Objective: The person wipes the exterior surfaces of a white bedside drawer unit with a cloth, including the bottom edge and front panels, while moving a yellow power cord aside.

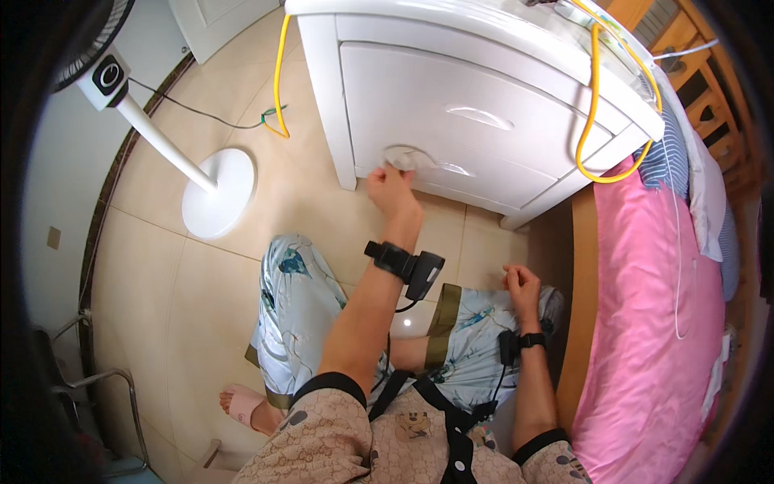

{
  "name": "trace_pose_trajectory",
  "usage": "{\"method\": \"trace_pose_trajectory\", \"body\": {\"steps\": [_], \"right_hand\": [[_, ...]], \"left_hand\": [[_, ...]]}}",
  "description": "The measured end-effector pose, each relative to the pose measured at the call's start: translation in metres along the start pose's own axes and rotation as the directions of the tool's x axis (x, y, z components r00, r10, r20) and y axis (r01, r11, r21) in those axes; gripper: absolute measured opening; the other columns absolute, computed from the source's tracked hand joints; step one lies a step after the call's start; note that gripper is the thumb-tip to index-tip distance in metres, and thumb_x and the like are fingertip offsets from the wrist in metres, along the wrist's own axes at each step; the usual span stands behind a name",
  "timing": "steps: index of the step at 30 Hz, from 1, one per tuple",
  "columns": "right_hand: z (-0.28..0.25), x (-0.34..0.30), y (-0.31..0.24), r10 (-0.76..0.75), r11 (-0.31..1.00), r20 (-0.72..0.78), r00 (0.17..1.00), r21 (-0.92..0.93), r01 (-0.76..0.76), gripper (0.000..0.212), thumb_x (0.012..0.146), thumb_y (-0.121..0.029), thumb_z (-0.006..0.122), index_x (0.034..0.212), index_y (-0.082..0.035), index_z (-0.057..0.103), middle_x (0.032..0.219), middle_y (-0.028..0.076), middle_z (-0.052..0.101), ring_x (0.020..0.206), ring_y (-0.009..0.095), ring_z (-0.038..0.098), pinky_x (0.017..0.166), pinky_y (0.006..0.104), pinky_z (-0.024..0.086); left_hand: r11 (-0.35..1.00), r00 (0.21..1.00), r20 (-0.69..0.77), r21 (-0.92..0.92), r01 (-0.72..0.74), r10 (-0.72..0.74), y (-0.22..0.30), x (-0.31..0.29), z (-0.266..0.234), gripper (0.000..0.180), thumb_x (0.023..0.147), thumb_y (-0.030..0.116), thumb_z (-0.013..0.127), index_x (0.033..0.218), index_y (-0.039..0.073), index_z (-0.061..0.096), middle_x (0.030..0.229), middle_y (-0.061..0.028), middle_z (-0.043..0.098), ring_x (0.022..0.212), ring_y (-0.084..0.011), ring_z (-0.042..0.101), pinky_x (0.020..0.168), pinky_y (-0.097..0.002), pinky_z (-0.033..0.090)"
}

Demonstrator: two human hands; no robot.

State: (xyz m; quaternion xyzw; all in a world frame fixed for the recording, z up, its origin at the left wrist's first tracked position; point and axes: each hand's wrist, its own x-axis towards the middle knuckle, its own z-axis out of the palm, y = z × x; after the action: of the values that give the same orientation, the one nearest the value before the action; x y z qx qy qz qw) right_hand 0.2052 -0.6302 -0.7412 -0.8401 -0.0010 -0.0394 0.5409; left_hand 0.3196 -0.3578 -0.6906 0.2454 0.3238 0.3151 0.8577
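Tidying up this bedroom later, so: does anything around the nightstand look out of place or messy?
Yes. A yellow cable droops off the nightstand top in a loose loop over its side, and another stretch trails to the floor behind it. The left hand holds a white cloth against the lower drawer.

Head camera on me looks steeply down, close over my forearms and lap, facing the white nightstand [484, 121] ahead; fisheye bends the edges.
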Motion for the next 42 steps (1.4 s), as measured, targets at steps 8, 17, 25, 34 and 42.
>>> {"method": "trace_pose_trajectory", "body": {"steps": [8, 17, 25, 34, 42], "right_hand": [[0.004, 0.004, 0.014, 0.047, 0.998, 0.068, 0.997, -0.039, -0.045, 0.019, 0.087, -0.012, 0.052, 0.087, 0.003, 0.064, 0.066, 0.006, 0.062, 0.064, 0.011, 0.059, 0.058, 0.0242, 0.045], [0.005, 0.002, 0.008, 0.022, 1.0, 0.028, 0.999, 0.008, -0.022, 0.017, 0.087, -0.009, 0.052, 0.086, 0.003, 0.064, 0.064, 0.007, 0.062, 0.059, 0.013, 0.06, 0.055, 0.0257, 0.046], [0.002, 0.003, 0.017, 0.035, 0.999, 0.0, 0.999, 0.0, -0.035, 0.018, 0.085, -0.011, 0.052, 0.085, 0.004, 0.064, 0.064, 0.007, 0.062, 0.059, 0.012, 0.059, 0.056, 0.0262, 0.045], [0.002, 0.002, 0.009, 0.035, 0.999, 0.017, 0.999, -0.034, -0.035, 0.018, 0.085, -0.011, 0.053, 0.085, 0.004, 0.063, 0.064, 0.007, 0.062, 0.061, 0.011, 0.057, 0.056, 0.0254, 0.044], [0.003, 0.003, 0.013, 0.029, 0.999, 0.026, 0.999, 0.019, -0.03, 0.018, 0.086, -0.011, 0.053, 0.085, 0.004, 0.063, 0.066, 0.007, 0.062, 0.062, 0.011, 0.058, 0.056, 0.0254, 0.044]], "left_hand": [[0.644, 0.588, 0.579, 0.136, -0.753, 0.565, 0.033, -0.065, 0.06, 0.019, 0.087, 0.005, 0.054, 0.104, -0.002, 0.055, 0.105, -0.0061, 0.048, 0.096, -0.0143, 0.05, 0.082, -0.0248, 0.043], [0.162, 0.162, 0.893, 0.102, -0.982, 0.419, -0.009, -0.095, 0.063, 0.035, 0.083, -0.005, 0.047, 0.117, -0.002, 0.052, 0.122, -0.0141, 0.045, 0.113, -0.0315, 0.041, 0.097, -0.037, 0.035], [-0.173, 0.073, 0.917, 0.152, -0.973, 0.393, 0.025, -0.055, 0.042, 0.046, 0.079, -0.008, 0.049, 0.124, 0.0, 0.048, 0.128, -0.0137, 0.046, 0.117, -0.034, 0.039, 0.099, -0.0405, 0.033], [0.043, 0.066, 0.92, 0.053, -0.998, 0.387, 0.005, -0.075, 0.064, 0.036, 0.077, -0.01, 0.051, 0.111, 0.0, 0.057, 0.118, -0.0104, 0.054, 0.108, -0.0282, 0.047, 0.093, -0.0351, 0.04], [-0.034, 0.057, 0.885, 0.082, -0.996, 0.462, 0.031, -0.047, 0.057, 0.036, 0.077, -0.01, 0.052, 0.11, 0.002, 0.06, 0.112, -0.0096, 0.059, 0.103, -0.0267, 0.053, 0.09, -0.0324, 0.044]]}}
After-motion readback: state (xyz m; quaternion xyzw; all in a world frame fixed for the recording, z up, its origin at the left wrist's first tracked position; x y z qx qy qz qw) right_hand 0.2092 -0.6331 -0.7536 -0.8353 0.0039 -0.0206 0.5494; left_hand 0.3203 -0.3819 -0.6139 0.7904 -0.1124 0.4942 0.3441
